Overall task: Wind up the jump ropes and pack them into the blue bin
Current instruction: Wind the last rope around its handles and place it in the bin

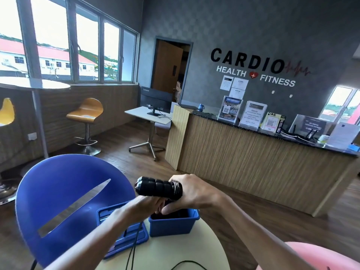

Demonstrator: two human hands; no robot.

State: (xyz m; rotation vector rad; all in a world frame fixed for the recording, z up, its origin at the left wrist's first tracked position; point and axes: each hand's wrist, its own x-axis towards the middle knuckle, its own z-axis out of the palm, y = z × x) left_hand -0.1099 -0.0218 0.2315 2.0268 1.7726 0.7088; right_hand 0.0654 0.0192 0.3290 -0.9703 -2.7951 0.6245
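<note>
handles (158, 189) of a black jump rope, two ribbed foam grips pressed side by side, sit in the middle of the view, held level above the blue bin (173, 224). the right hand (191, 191) wraps its fingers round the end where cord is wound in tight turns; the left hand (145, 203) comes up from below and curls round the underside of the same pair, its fingertips hidden behind the handles. both hands grip firmly, with no gap showing.

just below the grip the bin stands on a pale round table (175, 254), and something dark lies inside it, too shadowed to tell what. beside the bin, under the left wrist, lies the blue lid (126, 234), partly covered by the forearm. loose black cord (134, 248) hangs from under the left hand down across the lid and table and runs out of the bottom edge; another loop of it curves near the table's front edge.

left of the grip a blue chair back (64, 193) with a slanted slot stands close against the table. beyond the hands a wood-fronted counter (253, 164) carries leaflet stands, and further left stand a small desk with a monitor (155, 100) and an orange stool (87, 117). something pink (321, 256) is cut off at the lower right corner.
</note>
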